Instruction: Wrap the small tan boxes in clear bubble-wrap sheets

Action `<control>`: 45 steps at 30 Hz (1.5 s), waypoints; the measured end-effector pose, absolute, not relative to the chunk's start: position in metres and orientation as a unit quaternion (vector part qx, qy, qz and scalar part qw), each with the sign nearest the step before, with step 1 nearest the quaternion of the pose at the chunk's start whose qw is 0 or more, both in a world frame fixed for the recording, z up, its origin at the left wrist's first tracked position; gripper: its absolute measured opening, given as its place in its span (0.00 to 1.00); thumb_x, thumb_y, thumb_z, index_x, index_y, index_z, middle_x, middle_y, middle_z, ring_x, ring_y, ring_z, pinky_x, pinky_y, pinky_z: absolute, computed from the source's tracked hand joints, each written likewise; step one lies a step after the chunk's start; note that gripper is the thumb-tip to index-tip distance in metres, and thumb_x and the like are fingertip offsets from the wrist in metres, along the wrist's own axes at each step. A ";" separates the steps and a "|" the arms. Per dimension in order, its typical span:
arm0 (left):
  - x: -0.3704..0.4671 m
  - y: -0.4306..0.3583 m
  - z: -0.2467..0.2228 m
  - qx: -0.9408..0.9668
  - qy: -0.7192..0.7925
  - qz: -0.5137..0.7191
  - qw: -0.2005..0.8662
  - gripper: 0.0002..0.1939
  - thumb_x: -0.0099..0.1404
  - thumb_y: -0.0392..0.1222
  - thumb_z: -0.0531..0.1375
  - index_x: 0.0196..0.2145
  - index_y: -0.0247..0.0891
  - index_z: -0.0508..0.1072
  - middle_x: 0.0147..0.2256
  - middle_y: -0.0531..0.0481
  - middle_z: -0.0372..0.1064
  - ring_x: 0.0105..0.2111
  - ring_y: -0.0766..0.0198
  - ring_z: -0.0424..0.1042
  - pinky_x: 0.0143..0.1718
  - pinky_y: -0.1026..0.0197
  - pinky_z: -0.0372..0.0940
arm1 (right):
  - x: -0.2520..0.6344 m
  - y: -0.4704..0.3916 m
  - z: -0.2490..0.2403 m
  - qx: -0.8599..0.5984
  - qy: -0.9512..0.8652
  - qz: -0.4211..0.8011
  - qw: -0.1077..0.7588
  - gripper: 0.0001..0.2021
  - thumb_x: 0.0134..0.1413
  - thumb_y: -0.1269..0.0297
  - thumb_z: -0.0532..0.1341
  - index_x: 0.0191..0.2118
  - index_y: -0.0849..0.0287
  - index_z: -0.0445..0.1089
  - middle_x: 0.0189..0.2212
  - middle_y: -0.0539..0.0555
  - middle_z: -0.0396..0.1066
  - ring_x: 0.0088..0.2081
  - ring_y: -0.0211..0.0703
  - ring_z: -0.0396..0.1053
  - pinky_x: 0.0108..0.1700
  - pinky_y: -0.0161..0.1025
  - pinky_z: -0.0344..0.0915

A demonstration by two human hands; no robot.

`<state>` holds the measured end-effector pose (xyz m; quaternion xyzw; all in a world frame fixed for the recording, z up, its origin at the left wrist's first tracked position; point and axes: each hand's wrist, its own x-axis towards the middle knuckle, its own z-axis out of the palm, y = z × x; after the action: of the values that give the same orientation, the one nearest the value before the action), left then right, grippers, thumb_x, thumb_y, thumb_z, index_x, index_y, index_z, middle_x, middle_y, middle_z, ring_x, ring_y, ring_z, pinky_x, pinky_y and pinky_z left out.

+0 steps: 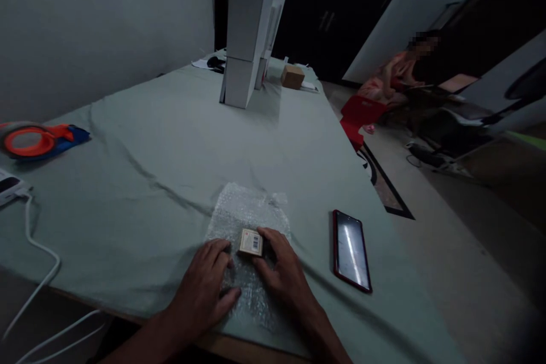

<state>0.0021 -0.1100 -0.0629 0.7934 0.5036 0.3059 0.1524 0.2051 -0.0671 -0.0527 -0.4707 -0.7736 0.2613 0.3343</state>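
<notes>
A small cream box (251,242) with a barcode label sits on a sheet of bubble wrap (249,205) near the table's front edge. My right hand (279,264) holds the box from its right side, index finger at the far corner and thumb at the near one. To the left of the box, my left hand (209,281) rests on the edge of the bubble wrap, fingers loosely bent and thumb apart, with nothing in it. A gap separates the left fingers from the box.
A phone (352,250) lies right of the wrap. At far left are an orange tape dispenser (32,141) and a white device (11,186) with a cable. Tall white boxes (245,28) and a brown box (292,77) stand farther back. A person (390,79) sits beyond a red chair (358,116).
</notes>
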 end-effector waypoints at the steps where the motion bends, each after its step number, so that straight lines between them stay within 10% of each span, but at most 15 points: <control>1: 0.001 -0.110 -0.064 0.793 0.510 0.298 0.153 0.15 0.54 0.34 0.63 0.39 0.40 0.63 0.52 0.40 0.64 0.53 0.47 0.63 0.53 0.42 0.63 | 0.205 -0.067 -0.049 -0.476 -0.767 0.268 0.338 0.23 0.51 0.72 0.60 0.55 0.55 0.62 0.51 0.58 0.68 0.53 0.50 0.66 0.55 0.49 0.65; 33: -0.031 -0.130 -0.033 0.860 0.443 0.189 0.170 0.30 0.47 0.32 0.60 0.50 0.43 0.64 0.62 0.43 0.54 0.63 0.45 0.50 0.61 0.39 0.51 | 0.206 -0.078 -0.062 -0.467 -0.783 0.267 0.313 0.32 0.52 0.72 0.59 0.63 0.55 0.52 0.58 0.61 0.62 0.59 0.54 0.61 0.59 0.55 0.61; 45: -0.018 -0.121 -0.045 0.859 0.421 0.273 0.105 0.13 0.53 0.25 0.55 0.34 0.39 0.68 0.49 0.44 0.69 0.52 0.53 0.65 0.56 0.46 0.59 | 0.203 -0.078 -0.060 -0.470 -0.773 0.268 0.331 0.29 0.51 0.72 0.59 0.60 0.54 0.58 0.55 0.60 0.66 0.56 0.53 0.65 0.57 0.54 0.63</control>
<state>-0.0176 -0.1210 -0.0445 0.8586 0.4211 0.2728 0.1049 0.2026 -0.0778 -0.0602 -0.4701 -0.7731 0.2676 0.3312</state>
